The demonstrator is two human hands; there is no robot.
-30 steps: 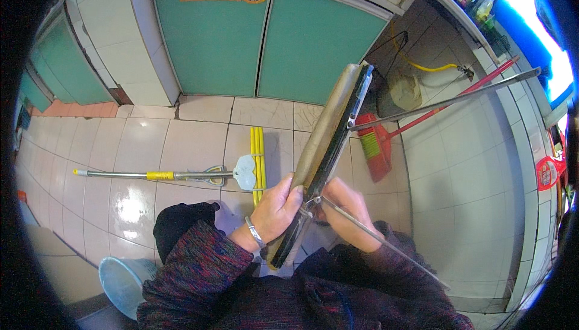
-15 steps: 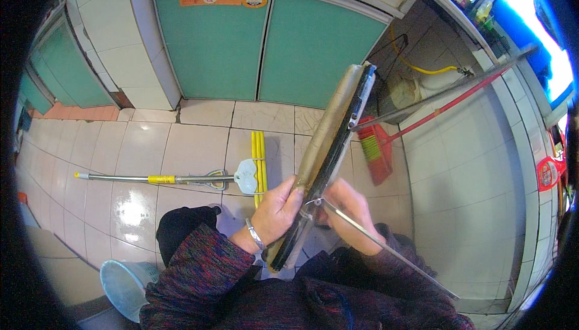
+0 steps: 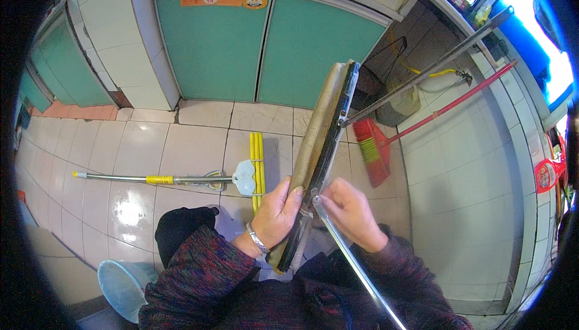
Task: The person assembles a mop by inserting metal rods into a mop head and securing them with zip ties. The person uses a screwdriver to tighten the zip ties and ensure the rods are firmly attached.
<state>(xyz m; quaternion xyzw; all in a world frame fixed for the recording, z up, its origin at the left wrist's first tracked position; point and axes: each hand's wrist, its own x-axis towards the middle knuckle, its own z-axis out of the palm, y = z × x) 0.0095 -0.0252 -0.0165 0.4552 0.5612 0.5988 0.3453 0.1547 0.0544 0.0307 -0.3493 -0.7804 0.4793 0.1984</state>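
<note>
My left hand point(image 3: 276, 214), with a silver bangle at the wrist, is closed around the lower half of a long, worn mop head point(image 3: 321, 134). The head stands slanted in front of me, a brownish-grey sponge roll along one side and a black strip along the other. At its middle my right hand point(image 3: 351, 216) is closed, thumb and fingertips pinching at the end of a shiny metal rod point(image 3: 356, 262) that runs down to the lower edge. A grey flat bar point(image 3: 428, 67) joins the head higher up and points to the upper right.
A yellow sponge mop point(image 3: 244, 176) lies on the tiled floor to the left. A red broom point(image 3: 374, 152) leans by the right wall, near a bucket point(image 3: 398, 105). Green cabinet doors point(image 3: 265, 46) stand ahead. A pale blue basket point(image 3: 123, 288) is at lower left.
The shiny rod has swung to a steeper angle, its lower end moving left. The grey bar has tilted up, and the mop head has shifted slightly left. Both hands stay on the assembly.
</note>
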